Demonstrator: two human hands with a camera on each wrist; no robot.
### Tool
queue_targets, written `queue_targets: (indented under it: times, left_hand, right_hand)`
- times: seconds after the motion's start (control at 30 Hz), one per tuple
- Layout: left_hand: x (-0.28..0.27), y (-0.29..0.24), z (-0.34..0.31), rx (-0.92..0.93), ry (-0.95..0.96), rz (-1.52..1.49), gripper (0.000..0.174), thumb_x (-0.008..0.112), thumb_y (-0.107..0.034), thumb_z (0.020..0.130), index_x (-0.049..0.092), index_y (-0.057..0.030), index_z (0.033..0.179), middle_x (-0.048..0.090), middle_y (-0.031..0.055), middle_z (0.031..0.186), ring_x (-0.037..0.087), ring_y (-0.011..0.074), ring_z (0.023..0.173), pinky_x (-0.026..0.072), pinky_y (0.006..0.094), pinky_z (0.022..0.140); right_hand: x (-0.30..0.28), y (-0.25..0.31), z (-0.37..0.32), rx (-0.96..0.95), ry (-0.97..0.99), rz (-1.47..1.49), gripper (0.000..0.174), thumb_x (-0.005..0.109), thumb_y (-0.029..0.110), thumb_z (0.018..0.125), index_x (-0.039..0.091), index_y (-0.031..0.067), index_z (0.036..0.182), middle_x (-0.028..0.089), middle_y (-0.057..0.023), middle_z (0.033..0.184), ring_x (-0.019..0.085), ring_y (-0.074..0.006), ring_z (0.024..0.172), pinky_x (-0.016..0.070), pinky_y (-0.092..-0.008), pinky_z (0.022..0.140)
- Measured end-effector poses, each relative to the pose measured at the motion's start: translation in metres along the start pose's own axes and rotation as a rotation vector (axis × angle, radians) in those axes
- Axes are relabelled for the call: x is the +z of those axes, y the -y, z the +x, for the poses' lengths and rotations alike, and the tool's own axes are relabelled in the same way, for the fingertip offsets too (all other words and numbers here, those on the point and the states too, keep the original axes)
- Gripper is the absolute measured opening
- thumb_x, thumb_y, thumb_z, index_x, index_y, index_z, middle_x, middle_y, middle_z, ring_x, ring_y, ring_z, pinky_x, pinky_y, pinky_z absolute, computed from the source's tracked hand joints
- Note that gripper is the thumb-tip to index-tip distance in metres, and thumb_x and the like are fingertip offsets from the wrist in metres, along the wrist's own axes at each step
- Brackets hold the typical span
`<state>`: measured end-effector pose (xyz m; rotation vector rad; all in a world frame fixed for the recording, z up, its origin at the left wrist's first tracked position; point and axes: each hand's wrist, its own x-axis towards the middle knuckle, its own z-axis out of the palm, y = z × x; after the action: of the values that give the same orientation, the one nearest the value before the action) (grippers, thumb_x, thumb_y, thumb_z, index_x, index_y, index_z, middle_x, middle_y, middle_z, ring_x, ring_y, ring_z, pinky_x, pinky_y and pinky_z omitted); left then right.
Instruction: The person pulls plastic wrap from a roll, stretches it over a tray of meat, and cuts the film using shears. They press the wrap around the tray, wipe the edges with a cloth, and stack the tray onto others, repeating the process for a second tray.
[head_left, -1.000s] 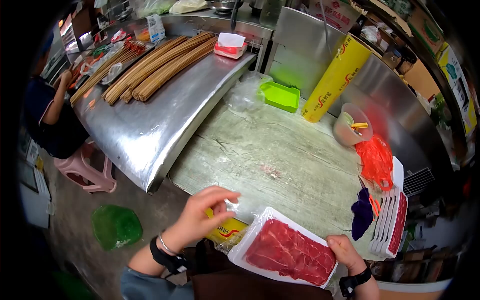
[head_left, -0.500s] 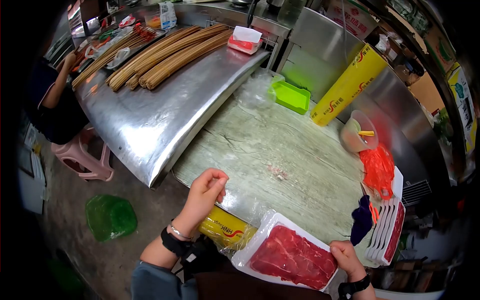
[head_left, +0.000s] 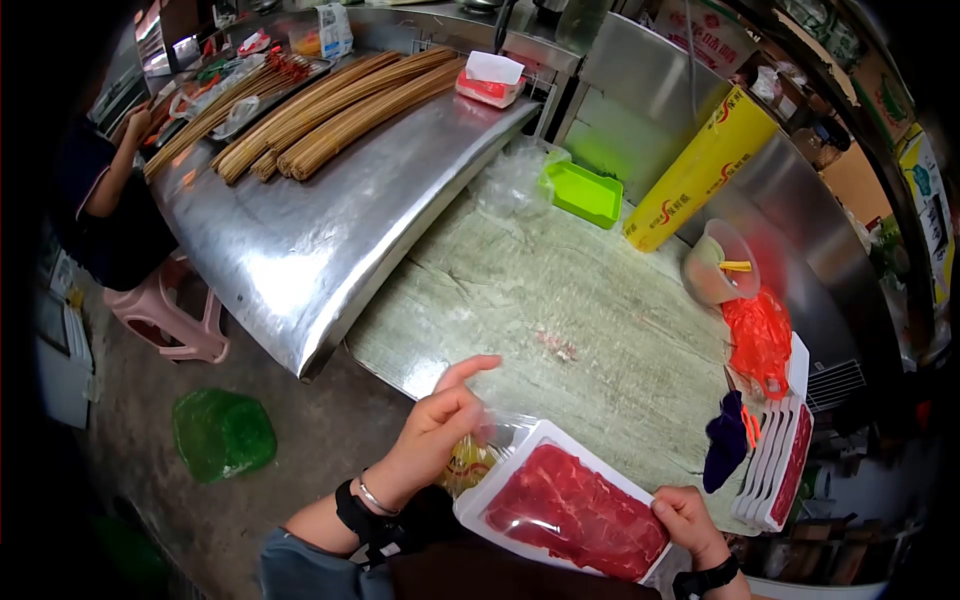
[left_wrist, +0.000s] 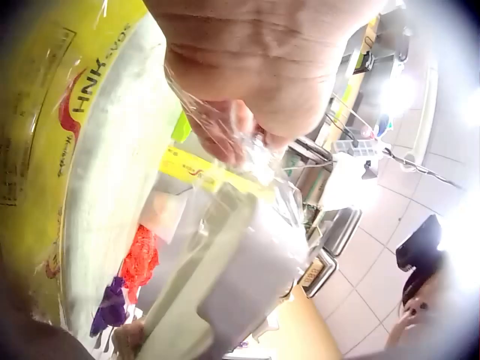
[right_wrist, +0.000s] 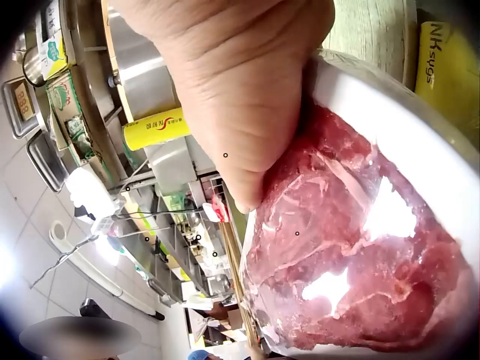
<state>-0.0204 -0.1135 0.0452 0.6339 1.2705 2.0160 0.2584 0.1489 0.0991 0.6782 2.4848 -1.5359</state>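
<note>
A white tray of sliced red meat (head_left: 575, 510) is tilted at the table's front edge, clear plastic film shining over the meat. My right hand (head_left: 692, 520) grips its right end, thumb on the rim; the right wrist view shows the thumb (right_wrist: 240, 142) over the meat. Beside the tray's left end, my left hand (head_left: 435, 432) pinches the cling film (head_left: 508, 430). In the left wrist view that film (left_wrist: 259, 161) stretches in folds from the fingers to the tray (left_wrist: 247, 277). A yellow cling film roll (head_left: 468, 465) lies under the left hand, partly hidden.
Stacked white trays of meat (head_left: 780, 465), a purple cloth (head_left: 725, 440) and a red plastic bag (head_left: 757, 340) are at the right. Toward the back stand a tall yellow roll (head_left: 700, 170), a tub (head_left: 718, 265) and a green tray (head_left: 583, 195). Bundled skewers (head_left: 340, 115) lie on the steel table (head_left: 250, 240).
My left hand first moves right and up over the table edge, then comes down toward the tray's left end and the film there. The right hand keeps its hold; the tray has shifted slightly.
</note>
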Motion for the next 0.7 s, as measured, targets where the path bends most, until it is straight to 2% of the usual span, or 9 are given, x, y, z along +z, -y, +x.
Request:
queue_targets:
  times: [0.1,0.2,0.3,0.4,0.5,0.6,0.7]
  left_hand:
    - [0.002,-0.006,0.008,-0.047,0.138,-0.185,0.022,0.051,-0.015,0.101,0.063,-0.0003,0.091,0.049,0.0139,0.145,0.062,0.0131,0.1,0.0494,0.0291,0.091]
    - [-0.001,-0.008,0.009,-0.098,0.144,-0.076,0.023,0.05,-0.015,0.103,0.064,0.0011,0.096,0.056,0.0156,0.138,0.063,0.0154,0.108,0.0497,0.0302,0.094]
    - [0.006,-0.006,0.002,-0.112,0.049,0.01,0.024,0.047,-0.016,0.105,0.063,0.0015,0.102,0.066,0.0141,0.122,0.064,0.0158,0.104,0.0516,0.0298,0.09]
    - [0.007,0.001,-0.001,-0.113,-0.031,0.192,0.023,0.046,-0.016,0.105,0.061,0.0012,0.102,0.07,0.0094,0.105,0.066,0.0147,0.096,0.0531,0.0287,0.086]
    - [0.01,0.007,0.001,-0.286,-0.088,-0.032,0.021,0.046,-0.018,0.106,0.051,-0.0043,0.091,0.066,0.0092,0.091,0.063,0.0119,0.078,0.0531,0.0264,0.073]
    - [0.011,0.01,0.005,-0.434,-0.15,-0.165,0.022,0.046,-0.02,0.106,0.051,-0.0046,0.091,0.061,0.005,0.083,0.058,0.0098,0.07,0.049,0.0246,0.065]
    - [0.012,0.004,0.002,-0.128,-0.181,0.229,0.024,0.045,-0.022,0.106,0.051,-0.0053,0.089,0.061,0.0048,0.087,0.055,0.0088,0.067,0.0448,0.0235,0.06]
  right_hand:
    - [0.0,-0.001,0.001,0.001,0.022,-0.002,0.029,0.06,0.023,0.097,0.061,0.0004,0.077,0.053,-0.0042,0.059,0.049,-0.0106,0.056,0.0399,-0.0288,0.053]
    - [-0.001,-0.003,0.001,0.002,0.024,-0.007,0.029,0.06,0.022,0.097,0.061,0.0003,0.077,0.053,-0.0045,0.059,0.05,-0.011,0.055,0.04,-0.0291,0.053]
    - [-0.001,-0.001,0.0,0.007,0.018,-0.012,0.029,0.06,0.022,0.096,0.061,0.0003,0.077,0.053,-0.0053,0.059,0.05,-0.0114,0.055,0.0401,-0.0294,0.052]
    - [0.0,0.0,0.001,0.01,0.017,-0.03,0.028,0.06,0.021,0.096,0.061,0.0003,0.077,0.053,-0.006,0.059,0.05,-0.0116,0.055,0.0403,-0.0294,0.052]
    - [0.0,-0.003,0.002,0.023,0.012,-0.021,0.028,0.061,0.021,0.096,0.06,0.0004,0.077,0.052,-0.0065,0.059,0.049,-0.0118,0.055,0.0404,-0.0295,0.052]
    - [0.003,-0.003,0.0,0.025,-0.003,-0.019,0.028,0.061,0.022,0.096,0.06,0.0005,0.077,0.051,-0.0068,0.059,0.049,-0.012,0.054,0.0402,-0.0297,0.052]
    - [0.003,-0.004,-0.001,0.017,-0.004,-0.031,0.029,0.061,0.022,0.096,0.06,0.0003,0.077,0.051,-0.0076,0.059,0.048,-0.0124,0.054,0.0403,-0.0301,0.052]
